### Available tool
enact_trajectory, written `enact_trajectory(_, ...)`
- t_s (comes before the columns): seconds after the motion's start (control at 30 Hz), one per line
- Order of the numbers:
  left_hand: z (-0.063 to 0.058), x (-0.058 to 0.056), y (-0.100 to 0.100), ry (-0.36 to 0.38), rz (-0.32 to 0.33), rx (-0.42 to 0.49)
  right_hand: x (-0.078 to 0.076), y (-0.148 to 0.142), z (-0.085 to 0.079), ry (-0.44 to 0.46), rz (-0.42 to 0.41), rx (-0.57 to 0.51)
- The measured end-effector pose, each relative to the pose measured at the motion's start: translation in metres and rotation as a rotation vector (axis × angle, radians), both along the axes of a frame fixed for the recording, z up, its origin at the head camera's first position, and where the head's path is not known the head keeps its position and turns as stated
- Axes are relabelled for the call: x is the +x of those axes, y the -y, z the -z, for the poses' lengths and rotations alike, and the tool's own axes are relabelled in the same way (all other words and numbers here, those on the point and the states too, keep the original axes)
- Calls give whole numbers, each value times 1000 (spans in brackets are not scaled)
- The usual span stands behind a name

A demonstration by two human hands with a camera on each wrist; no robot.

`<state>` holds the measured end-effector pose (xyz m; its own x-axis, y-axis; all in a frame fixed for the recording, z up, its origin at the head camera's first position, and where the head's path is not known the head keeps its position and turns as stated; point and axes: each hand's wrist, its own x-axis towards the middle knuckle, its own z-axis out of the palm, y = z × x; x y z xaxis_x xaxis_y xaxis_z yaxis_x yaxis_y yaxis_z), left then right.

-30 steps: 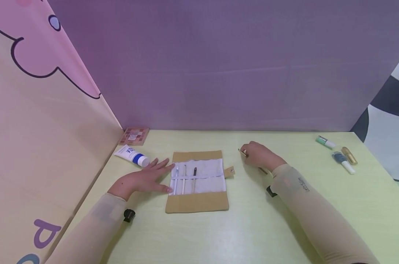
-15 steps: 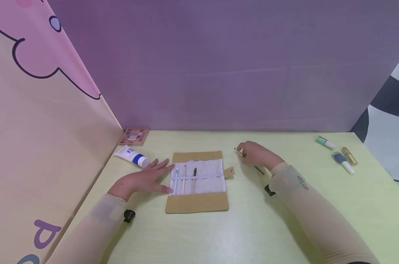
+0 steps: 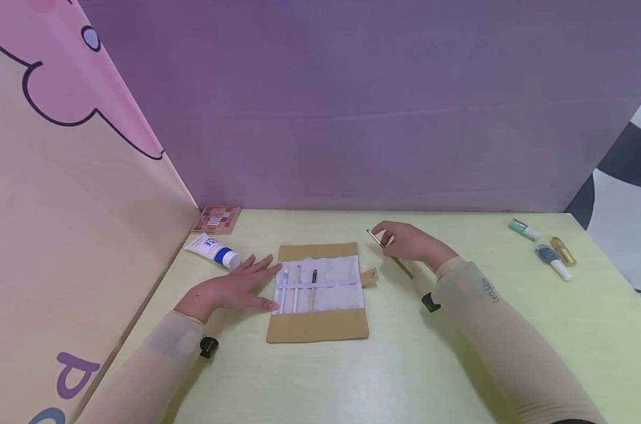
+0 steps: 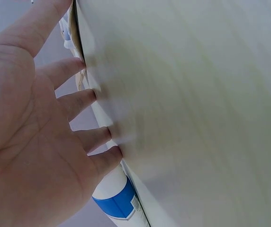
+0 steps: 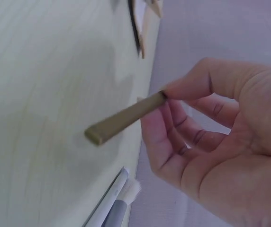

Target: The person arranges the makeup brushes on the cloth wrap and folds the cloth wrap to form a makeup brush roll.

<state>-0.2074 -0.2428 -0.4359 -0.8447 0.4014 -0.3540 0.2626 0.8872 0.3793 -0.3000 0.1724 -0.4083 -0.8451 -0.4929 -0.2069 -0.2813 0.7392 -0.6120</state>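
Note:
A tan fabric roll case (image 3: 318,327) lies unrolled on the table, its white lining facing up. Three slim tools (image 3: 296,288) stand side by side under its elastic band: two pale, one dark-tipped. My left hand (image 3: 229,290) is spread flat, with thumb and index fingertip at the lining's left edge. In the left wrist view the fingers (image 4: 85,98) are parted and hold nothing. To the right of the case, my right hand (image 3: 409,241) pinches a slim gold-brown stick (image 5: 126,118) with a dark tip, slanted above the table. The fingers hide part of its length.
A white-and-blue squeeze tube (image 3: 213,250) lies beyond the left hand, near a pink checkered palette (image 3: 216,219). Far right are a green-and-white bottle (image 3: 524,229), a blue-and-white one (image 3: 553,262) and a gold tube (image 3: 563,251). The right wrist view shows a brush (image 5: 121,203).
My right hand has moved left toward the case with the stick, and more of the stick shows. The left hand stays at the case's edge.

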Motion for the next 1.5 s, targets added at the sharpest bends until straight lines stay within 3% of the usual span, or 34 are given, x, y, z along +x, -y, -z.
enact_trajectory(0.23, 0, 1, 0, -2, 3, 5, 3, 5, -5, 67, 11, -171)
enact_trajectory(0.5, -1, 3, -1, -4, 14, 6, 2, 17, -7, 191, 33, -466)
enact_trajectory(0.77, -4, 0, -1, -9, 11, 2, 2, 36, -9, 236, 127, -653)
enact_trajectory(1.0, 0, -1, 0, -9, 8, 2, 1, 57, -1, 224, 199, -703)
enact_trajectory(1.5, -2, 1, -1, -12, 14, -2, 6, 94, 13, 173, 184, -600)
